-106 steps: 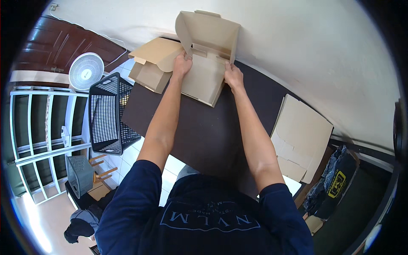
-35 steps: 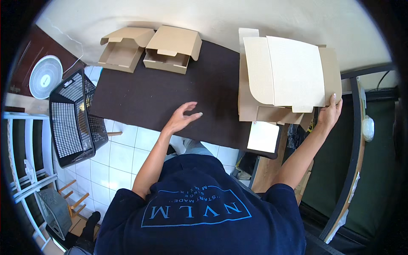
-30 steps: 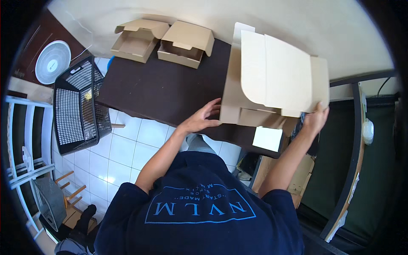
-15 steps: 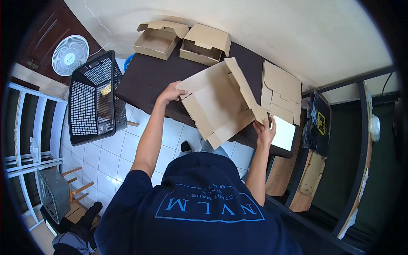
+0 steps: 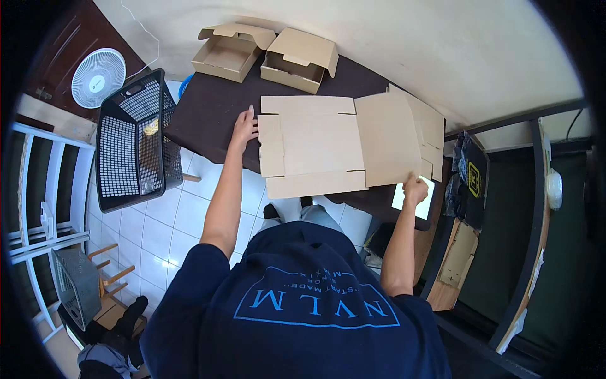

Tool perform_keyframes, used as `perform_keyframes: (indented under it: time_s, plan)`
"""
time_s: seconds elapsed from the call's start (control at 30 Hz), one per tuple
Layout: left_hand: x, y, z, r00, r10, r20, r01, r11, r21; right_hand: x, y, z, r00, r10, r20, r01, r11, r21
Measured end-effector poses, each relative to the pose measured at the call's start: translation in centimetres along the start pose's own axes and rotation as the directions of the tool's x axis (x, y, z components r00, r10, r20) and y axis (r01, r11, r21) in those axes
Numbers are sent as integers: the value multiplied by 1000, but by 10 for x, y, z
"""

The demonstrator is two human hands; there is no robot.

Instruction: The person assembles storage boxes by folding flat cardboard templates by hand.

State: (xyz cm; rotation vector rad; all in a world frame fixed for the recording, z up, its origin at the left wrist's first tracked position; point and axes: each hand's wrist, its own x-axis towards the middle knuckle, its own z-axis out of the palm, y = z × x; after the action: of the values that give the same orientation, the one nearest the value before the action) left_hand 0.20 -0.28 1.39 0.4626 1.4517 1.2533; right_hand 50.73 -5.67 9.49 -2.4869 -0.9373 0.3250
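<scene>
Cardboard blank (image 5: pixel 334 145) lay flat between both hands on the dark counter (image 5: pixel 214 107).
Left hand (image 5: pixel 243 126) rested open, fingers extended, at its left edge — right hand (image 5: pixel 415 188) pinched its lower right corner; two folded boxes (image 5: pixel 265 50) sat beyond the left hand.

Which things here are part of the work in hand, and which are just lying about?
In hand: flat cardboard blank, left hand, right hand, dark table, stack of blanks.
Lying about: two folded boxes, black basket, fan.
</scene>
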Motion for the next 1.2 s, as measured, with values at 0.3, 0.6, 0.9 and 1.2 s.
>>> perform_keyframes:
  time_s: [0.3,0.6,0.9,1.2]
  plan:
    - [-176,-110,-19,905,425,-28,-289,661,692,-64,26,50,571,-757,316,732,644,221]
    - [-200,-107,19,892,396,216,-335,260,906,-97,-7,92,-8,-856,517,946,161,281]
    - [-145,-87,40,827,558,-70,-160,354,922,-73,-73,116,44,-891,453,931,200,304]
    - [-130,-132,70,641,342,-688,251,753,608,-162,-36,152,-428,-786,446,885,-266,382]
